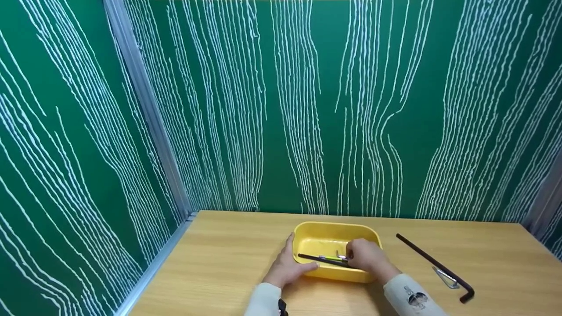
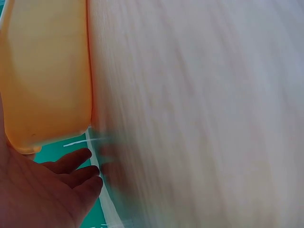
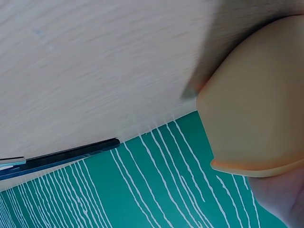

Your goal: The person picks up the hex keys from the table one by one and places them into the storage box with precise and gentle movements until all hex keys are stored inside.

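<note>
A yellow plastic basin stands near the front of the wooden table. My left hand rests against its left front corner, thumb along the front rim; in the left wrist view its fingers are extended beside the wall. My right hand reaches inside at the right, fingers curled downward. A thin black rod, a yellow-green strip and a small bent silver piece meet at those fingers. I cannot tell which of them they grip. Most of this hand hides behind the basin in the right wrist view.
A long dark L-shaped hex key lies right of the basin. Beside its bend is a folding silver hex key set. Green walls with wavy white lines close off the back and left of the table.
</note>
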{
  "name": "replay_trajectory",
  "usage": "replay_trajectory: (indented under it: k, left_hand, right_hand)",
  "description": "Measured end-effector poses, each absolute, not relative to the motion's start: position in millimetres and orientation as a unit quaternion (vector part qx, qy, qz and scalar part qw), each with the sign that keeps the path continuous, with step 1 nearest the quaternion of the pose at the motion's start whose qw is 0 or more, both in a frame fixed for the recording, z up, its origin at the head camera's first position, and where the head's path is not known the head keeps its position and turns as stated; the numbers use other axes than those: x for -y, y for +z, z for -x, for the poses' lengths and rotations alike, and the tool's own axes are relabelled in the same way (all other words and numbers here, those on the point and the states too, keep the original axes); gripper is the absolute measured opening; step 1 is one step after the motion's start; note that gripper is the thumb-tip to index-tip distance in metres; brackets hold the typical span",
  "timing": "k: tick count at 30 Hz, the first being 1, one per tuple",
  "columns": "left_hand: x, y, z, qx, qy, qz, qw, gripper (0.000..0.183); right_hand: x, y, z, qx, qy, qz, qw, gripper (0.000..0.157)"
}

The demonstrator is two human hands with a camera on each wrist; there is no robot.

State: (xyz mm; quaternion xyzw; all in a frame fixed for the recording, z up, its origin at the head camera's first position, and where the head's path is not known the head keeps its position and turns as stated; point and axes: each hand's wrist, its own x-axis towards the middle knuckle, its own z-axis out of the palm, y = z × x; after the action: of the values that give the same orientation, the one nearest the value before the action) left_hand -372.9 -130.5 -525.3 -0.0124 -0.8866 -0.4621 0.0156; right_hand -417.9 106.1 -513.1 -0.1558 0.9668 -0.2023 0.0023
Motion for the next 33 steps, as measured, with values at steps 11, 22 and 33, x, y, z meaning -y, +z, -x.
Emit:
replay_trajectory:
  k: [11,22,33]
  left_hand:
    - [131.0,-525.2,372.4,0.883,-0.468,0.028,0.021,0.116]
    - [130.7,-525.7,372.3,0.88,-0.473,0.024,0.02,0.117]
    - [131.2,-529.4,374.5,0.882,-0.47,0.022,0.02,0.118]
  right_hand:
    - [-106.0,-512.5,417.2,-0.967,-0.188,0.17,-0.018,0.01]
    - [-106.3,-511.6,414.7,-0.968,-0.182,0.17,-0.034,0.011]
    - [-105.1,-509.9,415.2,-0.969,-0.186,0.157,-0.033,0.01]
